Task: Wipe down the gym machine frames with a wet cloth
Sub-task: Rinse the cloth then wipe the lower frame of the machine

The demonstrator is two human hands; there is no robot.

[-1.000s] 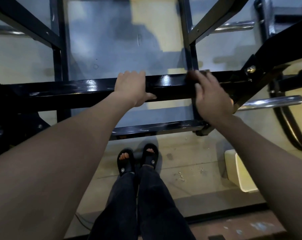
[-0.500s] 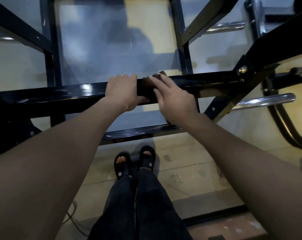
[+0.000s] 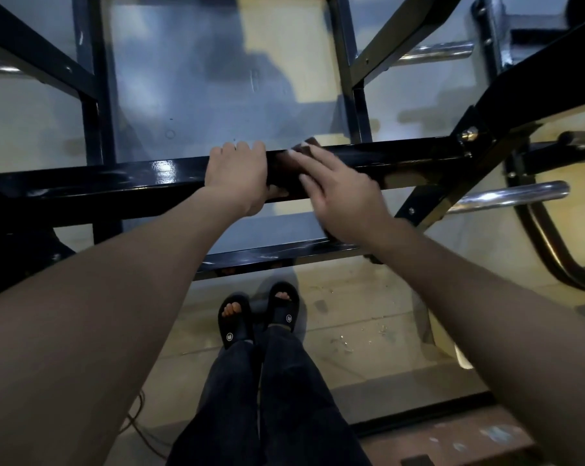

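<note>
A glossy black horizontal frame bar (image 3: 143,178) of the gym machine crosses the view at arm's length. My left hand (image 3: 239,178) grips this bar, fingers curled over its top and thumb underneath. Just to its right, my right hand (image 3: 339,193) presses a dark cloth (image 3: 286,164) flat against the bar with straight fingers. The cloth is mostly hidden under the hand; only a dark edge shows near the fingertips. The two hands nearly touch.
Black uprights (image 3: 96,105) and diagonal braces (image 3: 381,45) rise behind the bar. A lower black crossbar (image 3: 274,252) runs beneath it. Chrome pegs (image 3: 509,195) stick out at the right. My sandalled feet (image 3: 260,316) stand on the tiled floor below.
My right hand slid the cloth leftward along the bar, from near the right upright to just beside my left hand. My left hand kept its grip.
</note>
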